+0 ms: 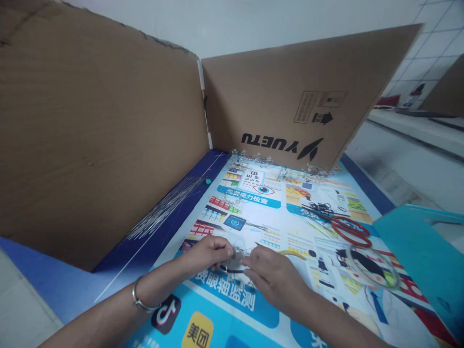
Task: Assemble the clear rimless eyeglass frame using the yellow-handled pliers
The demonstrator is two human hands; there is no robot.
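My left hand (210, 251), with a metal bangle on the wrist, pinches the left side of a small clear, wire-like piece (238, 252). From the other side my right hand (266, 270) closes its fingertips on the same piece. The piece looks like thin looped wire with clear parts; its finer shape is too small to make out. Both hands are just above the printed sheet (250, 309). A curved yellow item (293, 254) lies beyond my right hand, partly hidden by it.
Two cardboard panels (101, 121) stand upright behind and left. Thin metal wires (163, 212) lie along the left one. Clear wiry pieces (257, 157) line the back. At right are red-handled scissors (350, 231), black strands (321, 209), a clear coil (393, 278) and a teal box (409, 237).
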